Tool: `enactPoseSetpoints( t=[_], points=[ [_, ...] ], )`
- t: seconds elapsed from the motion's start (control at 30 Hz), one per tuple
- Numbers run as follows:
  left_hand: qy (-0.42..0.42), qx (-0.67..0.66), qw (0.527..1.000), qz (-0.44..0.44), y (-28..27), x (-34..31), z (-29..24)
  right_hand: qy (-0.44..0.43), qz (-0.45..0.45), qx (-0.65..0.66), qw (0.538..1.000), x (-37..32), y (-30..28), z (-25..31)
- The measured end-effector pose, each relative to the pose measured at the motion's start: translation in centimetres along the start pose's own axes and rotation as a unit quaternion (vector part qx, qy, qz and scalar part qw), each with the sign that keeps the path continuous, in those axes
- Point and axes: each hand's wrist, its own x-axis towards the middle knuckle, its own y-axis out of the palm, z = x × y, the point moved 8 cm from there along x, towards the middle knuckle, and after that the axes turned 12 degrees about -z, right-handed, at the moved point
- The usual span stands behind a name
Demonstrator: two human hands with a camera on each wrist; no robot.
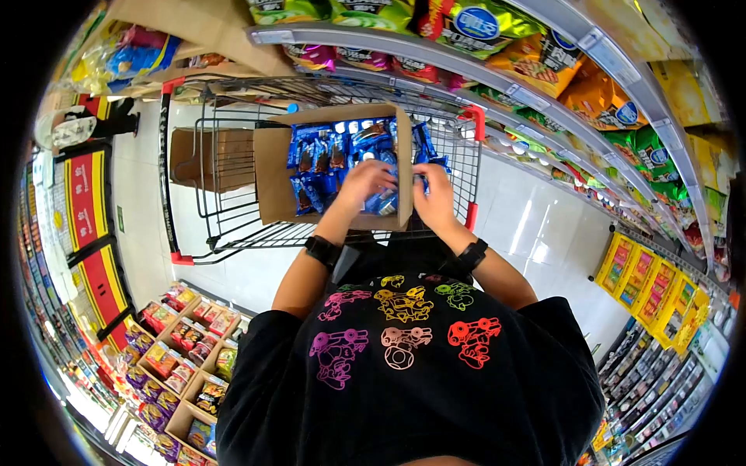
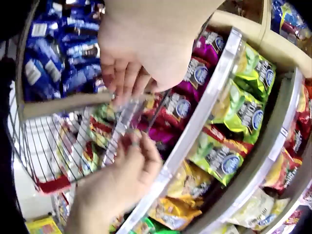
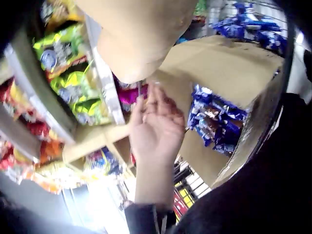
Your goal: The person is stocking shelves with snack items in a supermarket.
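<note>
An opened cardboard box (image 1: 273, 180) full of blue packets (image 1: 318, 155) sits in a wire shopping cart (image 1: 225, 203). In the head view, my left hand (image 1: 367, 183) hovers over the packets, near the box's right side. My right hand (image 1: 437, 200) is just beyond that side, its fingers bent toward the left hand. The right wrist view shows the left palm (image 3: 158, 132) turned up with relaxed fingers. In the left wrist view, the left hand (image 2: 144, 48) is above the right hand (image 2: 124, 178), whose fingers are curled. Whether the right fingers pinch anything is unclear.
Shelves of snack bags (image 1: 536, 58) run along the top and right. More blue packets (image 1: 423, 147) lie in the cart beside the box. Another brown box (image 1: 186, 159) is at the cart's left. Snack cartons (image 1: 175, 342) stand lower left; a person's legs (image 1: 116, 124) show far left.
</note>
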Motion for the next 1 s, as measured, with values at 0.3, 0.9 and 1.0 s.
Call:
enactPoseSetpoints(
  t=[0.3,0.9,1.0],
  points=[
    [-0.179,0.127,0.969,-0.113,-14.1,8.7,18.8,-0.211,0.505,-0.361,0.755,-8.5,20.5,-3.2],
    [-0.341,-0.178,0.914,-0.127,-8.9,4.7,22.2,-0.382,0.411,-0.414,0.717,-10.8,17.6,-3.8],
    [-0.21,-0.145,0.966,-0.047,-8.2,0.7,13.3,-0.335,0.417,-0.396,0.746,-9.7,17.0,-3.8]
  ],
)
